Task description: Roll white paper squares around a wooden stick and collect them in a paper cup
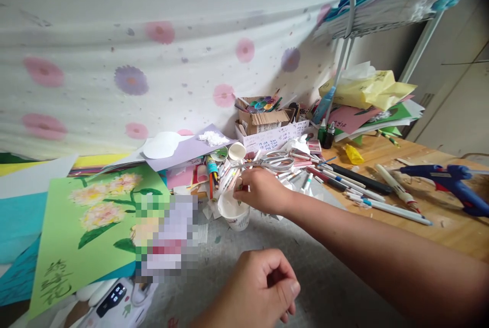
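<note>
My right hand (pixel 262 190) reaches to the rim of a white paper cup (pixel 240 220), fingers pinched together at its opening. Whatever is between those fingertips is too small to make out. The cup stands upright on the grey mat (pixel 214 272). Nearer to me, my left hand (pixel 267 284) hovers over the mat with fingers curled in and the thumb close to them; nothing shows in it. Just behind the right hand lies a pair of scissors (pixel 280 161) on a heap of pens and paper scraps.
A green sheet with painted flowers (pixel 103 226) lies left, beside a white device with a display (pixel 111 299). A cardboard box (pixel 263 120) of supplies stands at the back. Pens (pixel 389 211) and a blue glue gun (pixel 439 175) lie right on the wooden tabletop (pixel 451 236).
</note>
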A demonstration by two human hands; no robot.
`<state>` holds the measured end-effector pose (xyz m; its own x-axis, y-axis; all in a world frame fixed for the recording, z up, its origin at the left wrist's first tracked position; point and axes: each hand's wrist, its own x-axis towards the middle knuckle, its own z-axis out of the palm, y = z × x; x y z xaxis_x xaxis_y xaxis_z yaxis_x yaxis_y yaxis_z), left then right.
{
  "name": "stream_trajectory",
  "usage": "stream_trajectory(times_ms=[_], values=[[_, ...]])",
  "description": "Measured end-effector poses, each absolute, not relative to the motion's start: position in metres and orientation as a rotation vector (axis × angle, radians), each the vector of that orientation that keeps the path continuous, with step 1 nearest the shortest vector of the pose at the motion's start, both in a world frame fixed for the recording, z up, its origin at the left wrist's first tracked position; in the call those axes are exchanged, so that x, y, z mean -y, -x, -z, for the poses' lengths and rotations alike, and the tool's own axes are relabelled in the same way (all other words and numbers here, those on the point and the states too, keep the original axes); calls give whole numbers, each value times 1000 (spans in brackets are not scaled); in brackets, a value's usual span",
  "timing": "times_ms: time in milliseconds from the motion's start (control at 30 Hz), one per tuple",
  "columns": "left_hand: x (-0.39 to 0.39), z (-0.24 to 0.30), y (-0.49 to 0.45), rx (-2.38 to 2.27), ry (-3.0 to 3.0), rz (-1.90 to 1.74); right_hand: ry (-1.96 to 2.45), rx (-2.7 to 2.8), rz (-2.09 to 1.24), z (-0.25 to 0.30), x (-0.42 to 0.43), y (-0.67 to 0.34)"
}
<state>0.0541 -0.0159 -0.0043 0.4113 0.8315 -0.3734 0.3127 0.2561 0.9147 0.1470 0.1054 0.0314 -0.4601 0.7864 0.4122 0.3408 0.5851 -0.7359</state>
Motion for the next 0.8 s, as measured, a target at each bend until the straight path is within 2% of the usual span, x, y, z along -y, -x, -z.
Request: stream_trajectory(times_ms=[233,367,533,800], values=[[17,6,-52,-1127,-1352,-471,876,1923,-771,-47,-107,-206],[16,8,-53,-1113,-1378,-446,855,2049,-810,-25,-102,-244],[15,11,-53,-1115,-1391,-417,818,2259,-811,8,-95,-246],[16,11,-50,-1146,-1404,-535,898,2287,-765,1,-91,-245]])
